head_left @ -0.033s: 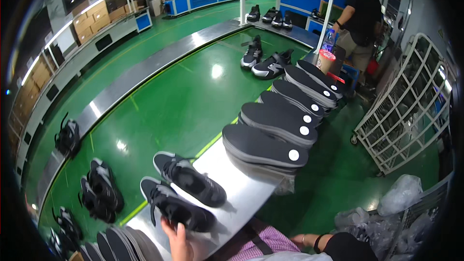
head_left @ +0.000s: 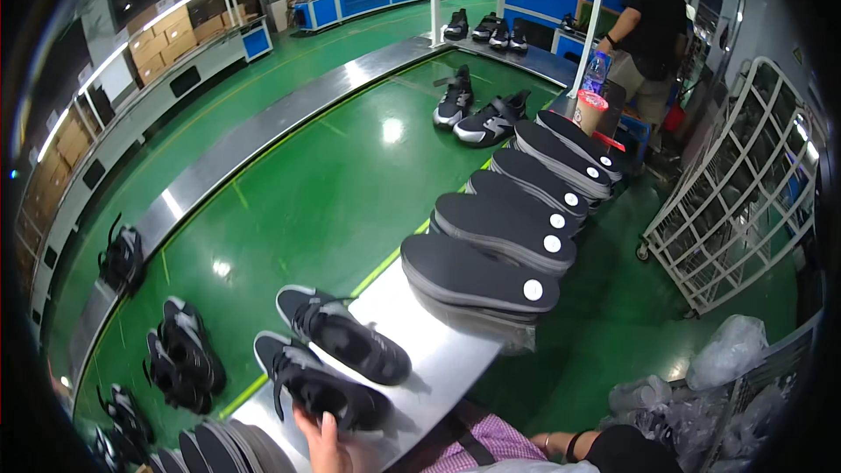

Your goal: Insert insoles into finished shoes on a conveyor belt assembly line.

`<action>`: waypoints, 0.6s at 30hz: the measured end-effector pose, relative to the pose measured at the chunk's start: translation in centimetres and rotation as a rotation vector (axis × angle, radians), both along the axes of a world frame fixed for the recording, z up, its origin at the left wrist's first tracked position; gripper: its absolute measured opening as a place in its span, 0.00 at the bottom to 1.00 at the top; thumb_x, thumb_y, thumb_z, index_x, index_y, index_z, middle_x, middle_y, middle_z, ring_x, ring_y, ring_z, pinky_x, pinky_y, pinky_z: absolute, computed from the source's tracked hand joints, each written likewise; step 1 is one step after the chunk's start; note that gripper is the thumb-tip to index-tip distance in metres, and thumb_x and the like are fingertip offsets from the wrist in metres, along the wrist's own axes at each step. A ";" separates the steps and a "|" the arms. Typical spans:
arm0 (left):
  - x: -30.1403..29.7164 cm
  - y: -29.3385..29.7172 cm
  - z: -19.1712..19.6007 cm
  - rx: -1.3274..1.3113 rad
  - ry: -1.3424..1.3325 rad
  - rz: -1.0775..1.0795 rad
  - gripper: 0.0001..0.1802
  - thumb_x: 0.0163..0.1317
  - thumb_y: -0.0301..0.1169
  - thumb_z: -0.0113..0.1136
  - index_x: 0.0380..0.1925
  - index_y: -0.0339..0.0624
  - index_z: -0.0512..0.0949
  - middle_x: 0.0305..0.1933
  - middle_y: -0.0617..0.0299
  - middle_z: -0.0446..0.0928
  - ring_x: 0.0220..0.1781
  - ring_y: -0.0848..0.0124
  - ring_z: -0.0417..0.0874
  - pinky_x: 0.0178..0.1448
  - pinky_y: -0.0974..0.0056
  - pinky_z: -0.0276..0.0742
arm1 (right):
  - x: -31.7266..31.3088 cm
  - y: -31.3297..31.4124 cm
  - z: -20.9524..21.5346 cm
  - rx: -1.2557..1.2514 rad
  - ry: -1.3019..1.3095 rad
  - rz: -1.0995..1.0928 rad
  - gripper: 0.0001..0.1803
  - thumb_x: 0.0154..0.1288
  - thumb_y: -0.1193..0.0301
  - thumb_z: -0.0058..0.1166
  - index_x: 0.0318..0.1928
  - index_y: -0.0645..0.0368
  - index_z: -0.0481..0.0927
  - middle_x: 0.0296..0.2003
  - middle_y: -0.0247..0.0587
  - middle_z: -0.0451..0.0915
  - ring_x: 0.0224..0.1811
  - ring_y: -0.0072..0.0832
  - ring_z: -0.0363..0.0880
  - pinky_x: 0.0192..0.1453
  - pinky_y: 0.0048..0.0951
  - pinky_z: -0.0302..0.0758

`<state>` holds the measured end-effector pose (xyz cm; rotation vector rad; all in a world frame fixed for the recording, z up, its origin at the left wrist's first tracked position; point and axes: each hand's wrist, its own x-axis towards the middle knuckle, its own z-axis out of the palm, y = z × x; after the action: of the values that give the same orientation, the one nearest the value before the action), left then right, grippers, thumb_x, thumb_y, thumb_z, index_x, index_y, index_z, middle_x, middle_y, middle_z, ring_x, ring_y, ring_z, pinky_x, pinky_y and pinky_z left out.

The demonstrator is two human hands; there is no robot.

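Note:
My left hand (head_left: 324, 445) is at the near black-and-grey sneaker (head_left: 337, 392), its fingers against the side and its thumb up by the foot opening. Alongside lies a second sneaker (head_left: 349, 333), toe pointing to the far left. Both rest on the metal ledge, toes over the green surface. My right hand (head_left: 541, 443) is low by the purple checked cloth (head_left: 491, 443); a bracelet and black band show at the wrist, but the fingers are mostly hidden. Stacks of black insoles (head_left: 477, 271) with round white stickers line the ledge to the right.
More insoles (head_left: 215, 447) stand at lower left. Sneaker pairs sit on the green surface (head_left: 289, 210) at left (head_left: 186, 350) and far end (head_left: 491, 118). A cup (head_left: 589, 109) and bottle (head_left: 595, 74) stand beyond the stacks. At right are a white cart (head_left: 736, 193) and a person (head_left: 648, 26).
The view has shifted very slightly, so the near sneakers sit a little lower in the picture. My left hand stays at the same sneaker.

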<state>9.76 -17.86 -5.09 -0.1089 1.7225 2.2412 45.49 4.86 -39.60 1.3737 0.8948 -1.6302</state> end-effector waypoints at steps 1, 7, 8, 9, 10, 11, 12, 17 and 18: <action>-0.2 0.6 0.9 -0.008 0.005 -0.009 0.38 0.52 0.32 0.51 0.62 0.44 0.45 0.61 0.53 0.55 0.60 0.65 0.61 0.59 0.62 0.58 | -0.2 0.1 -0.6 0.000 0.025 0.016 0.18 0.61 0.60 0.41 0.39 0.60 0.77 0.37 0.42 0.79 0.34 0.36 0.77 0.41 0.38 0.72; -0.9 3.6 5.0 -0.172 -0.112 0.115 0.38 0.41 0.14 0.53 0.57 0.34 0.55 0.51 0.56 0.65 0.52 0.67 0.67 0.56 0.65 0.63 | 5.2 -1.6 -2.1 0.033 0.141 0.088 0.17 0.60 0.60 0.42 0.37 0.60 0.78 0.36 0.43 0.79 0.35 0.36 0.77 0.42 0.37 0.72; -0.7 3.1 4.6 -0.201 -0.108 0.088 0.37 0.41 0.14 0.52 0.57 0.34 0.56 0.52 0.55 0.65 0.52 0.66 0.66 0.56 0.65 0.63 | 3.6 -2.6 -1.8 0.042 0.162 0.098 0.17 0.59 0.61 0.42 0.37 0.60 0.78 0.36 0.43 0.79 0.35 0.36 0.77 0.42 0.37 0.72; -0.6 2.9 4.4 -0.226 -0.100 0.065 0.37 0.41 0.15 0.52 0.57 0.34 0.56 0.52 0.55 0.65 0.53 0.65 0.66 0.57 0.64 0.62 | 2.6 -2.4 -1.1 0.056 0.187 0.111 0.17 0.59 0.61 0.42 0.37 0.60 0.78 0.36 0.44 0.79 0.35 0.36 0.77 0.42 0.37 0.71; -0.5 3.6 5.7 -0.223 -0.043 0.072 0.36 0.40 0.15 0.52 0.56 0.34 0.58 0.50 0.54 0.66 0.49 0.66 0.68 0.54 0.65 0.65 | 2.8 -1.9 -0.9 0.073 0.207 0.121 0.17 0.59 0.61 0.43 0.36 0.60 0.78 0.36 0.44 0.79 0.35 0.35 0.77 0.42 0.37 0.71; -0.7 2.9 5.1 -0.223 -0.033 0.065 0.36 0.40 0.15 0.52 0.56 0.34 0.58 0.50 0.54 0.66 0.49 0.66 0.68 0.54 0.65 0.65 | -0.1 -1.5 0.4 0.085 0.236 0.138 0.17 0.59 0.61 0.43 0.36 0.60 0.78 0.36 0.44 0.79 0.35 0.35 0.77 0.42 0.37 0.71; -1.2 1.5 3.8 -0.330 0.029 0.004 0.36 0.39 0.15 0.52 0.56 0.34 0.58 0.50 0.54 0.66 0.48 0.66 0.69 0.52 0.65 0.67 | 0.0 -0.3 1.0 0.102 0.262 0.159 0.17 0.59 0.61 0.43 0.36 0.60 0.79 0.36 0.44 0.79 0.35 0.35 0.77 0.42 0.37 0.71; -3.3 -1.6 -1.0 -0.208 0.022 0.001 0.38 0.44 0.22 0.48 0.60 0.39 0.51 0.50 0.55 0.65 0.51 0.66 0.69 0.55 0.65 0.64 | -6.9 0.8 4.0 0.137 0.366 0.404 0.16 0.58 0.61 0.44 0.34 0.61 0.79 0.36 0.45 0.79 0.35 0.35 0.76 0.43 0.37 0.71; -3.1 -0.1 1.0 -0.286 0.065 0.049 0.36 0.39 0.20 0.46 0.56 0.38 0.58 0.41 0.58 0.70 0.40 0.70 0.72 0.45 0.70 0.69 | -7.4 2.9 1.7 0.475 0.565 0.930 0.19 0.59 0.60 0.41 0.34 0.63 0.78 0.35 0.50 0.79 0.33 0.39 0.76 0.42 0.39 0.70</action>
<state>6.69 -17.91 -4.11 -0.1446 2.0881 2.0369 38.04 7.75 -37.87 0.5407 1.9816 -1.0719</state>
